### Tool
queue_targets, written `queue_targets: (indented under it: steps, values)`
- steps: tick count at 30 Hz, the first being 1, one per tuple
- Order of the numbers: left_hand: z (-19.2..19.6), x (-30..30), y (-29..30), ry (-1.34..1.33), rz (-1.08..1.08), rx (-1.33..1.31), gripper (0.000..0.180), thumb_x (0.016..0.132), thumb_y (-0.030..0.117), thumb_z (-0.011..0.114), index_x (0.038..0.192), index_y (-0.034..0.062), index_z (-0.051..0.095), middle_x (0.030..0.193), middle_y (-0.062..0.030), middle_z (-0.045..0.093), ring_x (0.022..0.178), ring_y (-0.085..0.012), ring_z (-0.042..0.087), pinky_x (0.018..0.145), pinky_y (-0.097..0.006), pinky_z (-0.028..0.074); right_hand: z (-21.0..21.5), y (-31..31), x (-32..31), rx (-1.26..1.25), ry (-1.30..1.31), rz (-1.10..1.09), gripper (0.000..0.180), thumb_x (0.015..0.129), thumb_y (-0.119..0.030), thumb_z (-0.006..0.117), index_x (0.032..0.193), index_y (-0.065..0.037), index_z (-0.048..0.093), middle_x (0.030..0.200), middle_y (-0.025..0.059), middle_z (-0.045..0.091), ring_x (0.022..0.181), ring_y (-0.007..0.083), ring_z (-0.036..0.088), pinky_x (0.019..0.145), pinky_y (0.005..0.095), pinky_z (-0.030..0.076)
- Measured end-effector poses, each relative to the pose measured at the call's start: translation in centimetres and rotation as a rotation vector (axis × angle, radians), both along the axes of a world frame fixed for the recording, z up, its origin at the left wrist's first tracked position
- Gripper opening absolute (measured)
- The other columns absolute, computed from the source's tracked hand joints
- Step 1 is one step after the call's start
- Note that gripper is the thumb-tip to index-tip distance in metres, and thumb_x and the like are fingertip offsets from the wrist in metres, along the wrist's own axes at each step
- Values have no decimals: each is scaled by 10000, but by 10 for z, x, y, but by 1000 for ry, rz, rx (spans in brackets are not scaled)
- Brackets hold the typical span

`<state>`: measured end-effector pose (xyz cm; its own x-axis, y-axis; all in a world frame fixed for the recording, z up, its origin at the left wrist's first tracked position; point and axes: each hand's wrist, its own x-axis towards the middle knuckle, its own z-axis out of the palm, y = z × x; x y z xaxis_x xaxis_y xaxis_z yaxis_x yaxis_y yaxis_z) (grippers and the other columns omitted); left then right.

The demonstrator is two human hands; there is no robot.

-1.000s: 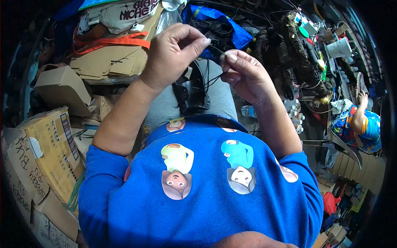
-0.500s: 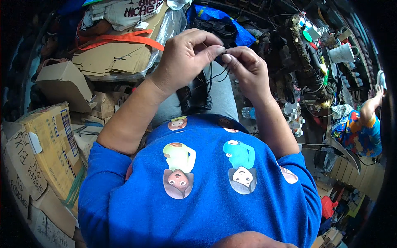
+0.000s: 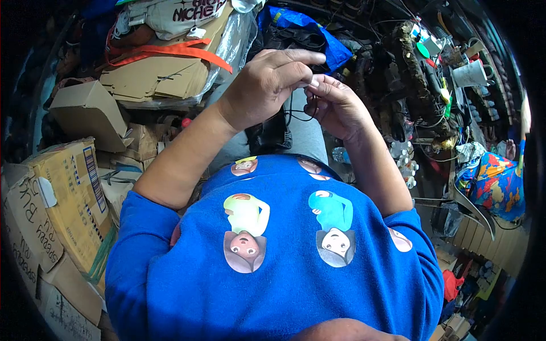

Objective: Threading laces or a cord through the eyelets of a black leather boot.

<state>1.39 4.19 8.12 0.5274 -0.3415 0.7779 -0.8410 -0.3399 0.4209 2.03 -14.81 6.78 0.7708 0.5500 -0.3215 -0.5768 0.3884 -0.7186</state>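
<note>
and we're in close, the person's blue shirt (image 3: 222, 301) filling the near side, cartoon figures printed across it, with the grey-trousered lap (image 3: 310, 133) reaching out beyond its hem. over to the left, flat cardboard sheets (image 3: 128, 85) are piled up, a white printed bag (image 3: 190, 18) slumped along their far edge; nearer in sits a yellow carton (image 3: 68, 193), and between them a tilted brown box (image 3: 88, 111). far right, part of a co-worker in a bright patterned garment (image 3: 500, 184). past the lap's far edge, a crumpled blue bag (image 3: 335, 48). and here's the action: the left hand (image 3: 270, 85) is up over the lap, fingers curled and one stretched out, though whether it grips anything i cannot tell. the right hand (image 3: 341, 108) meets it fingertip to fingertip, thumb and finger pinching a black cord (image 3: 298, 117)! that black article (image 3: 270, 136), shape partly hidden, lies at the lap's near edge, about midway across, right by the hem. an orange strap (image 3: 176, 52) crosses the cardboard sheets, and the cord, thinnest of all, loops down from the right hand toward the black article.
</note>
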Motion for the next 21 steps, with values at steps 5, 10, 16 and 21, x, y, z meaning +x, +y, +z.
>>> queue_targets:
  steps: [5, 10, 16, 21]
  values:
    - [0, 0, 7, 171, -50, 81, 157, 751, -36, 662, 881, 43, 626, 860, -66, 641, 809, -200, 617, 705, -293, 497, 0, -4, -1, -164, -128, 35, 199, 823, -195, 694, 933, -40, 637, 792, 13, 634, 667, 76, 542, 610, 214, 419]
    - [-1, -5, 4, 538, 32, 29, 96, 796, 7, 644, 888, 29, 627, 832, -41, 630, 787, -130, 599, 727, -254, 476, -5, -4, -3, -398, -399, -4, 217, 842, -222, 677, 949, -38, 633, 810, 5, 623, 712, 83, 552, 662, 218, 429]
    - [-22, -5, 2, 1071, -300, -507, 107, 861, 84, 622, 934, 7, 633, 854, -4, 626, 817, -77, 575, 760, -231, 467, -22, 0, -8, 89, -118, 32, 158, 889, -169, 610, 986, -44, 597, 806, 2, 597, 701, 93, 537, 664, 235, 435]
    - [-19, -15, 0, 900, -44, -254, 106, 859, 77, 627, 930, 5, 658, 832, -6, 648, 813, -65, 572, 734, -236, 474, -22, 0, -8, 33, -76, -41, 152, 869, -163, 642, 955, -42, 611, 799, 10, 614, 700, 84, 538, 651, 224, 431]
